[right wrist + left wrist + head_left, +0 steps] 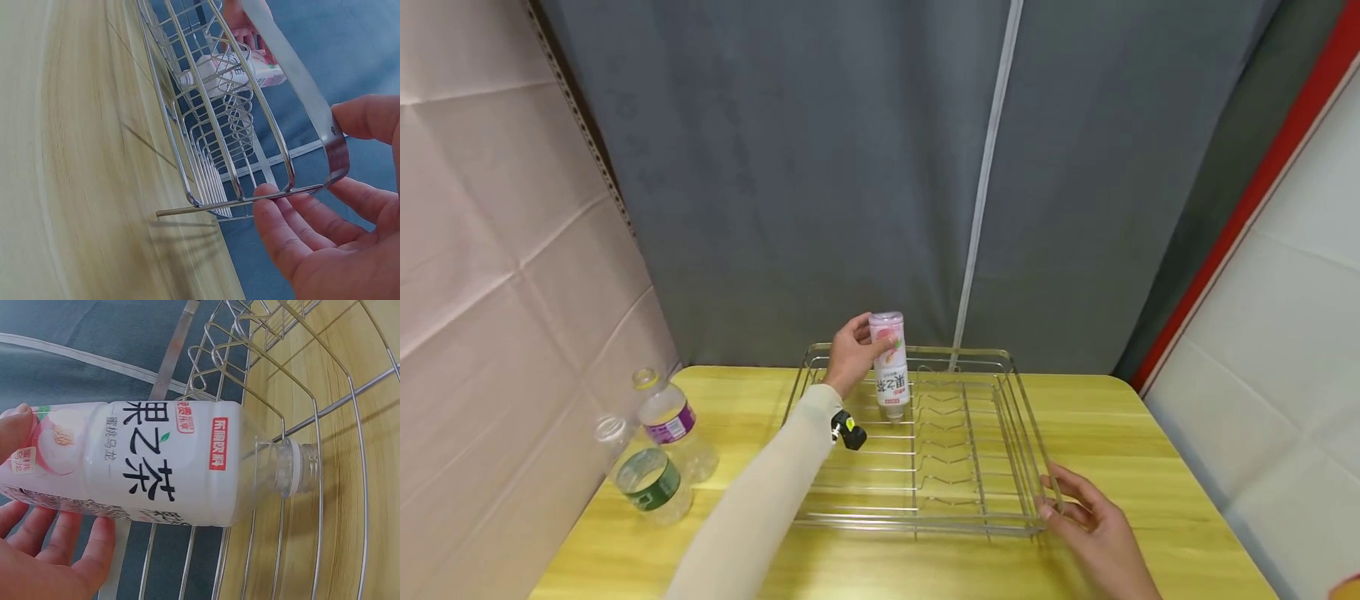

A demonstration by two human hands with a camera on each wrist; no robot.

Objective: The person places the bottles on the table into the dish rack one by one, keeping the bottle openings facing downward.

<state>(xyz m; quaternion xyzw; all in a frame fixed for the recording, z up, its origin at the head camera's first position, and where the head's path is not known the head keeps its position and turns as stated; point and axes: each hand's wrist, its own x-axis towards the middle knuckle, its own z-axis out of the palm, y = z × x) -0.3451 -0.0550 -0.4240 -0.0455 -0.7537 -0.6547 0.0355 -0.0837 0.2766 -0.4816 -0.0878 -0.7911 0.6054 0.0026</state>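
Observation:
My left hand (852,357) grips a plastic bottle (891,367) near its base, thumb on one side and fingers on the other. The bottle is upside down and capless, with a white and pink peach-tea label (147,459). Its clear neck (297,467) points down at the wires of a metal dish rack (940,527), toward the rack's back. At the rack's front right corner, my right hand (1093,525) holds the frame. In the right wrist view, the thumb and fingers pinch the flat rim band (336,147) and the corner wire.
Two clear capless bottles stand on the left of the wooden table (1090,425): one with a purple label (672,423), the other with a green label (651,479). A grey curtain (812,167) hangs behind the table. Pale panels flank both sides.

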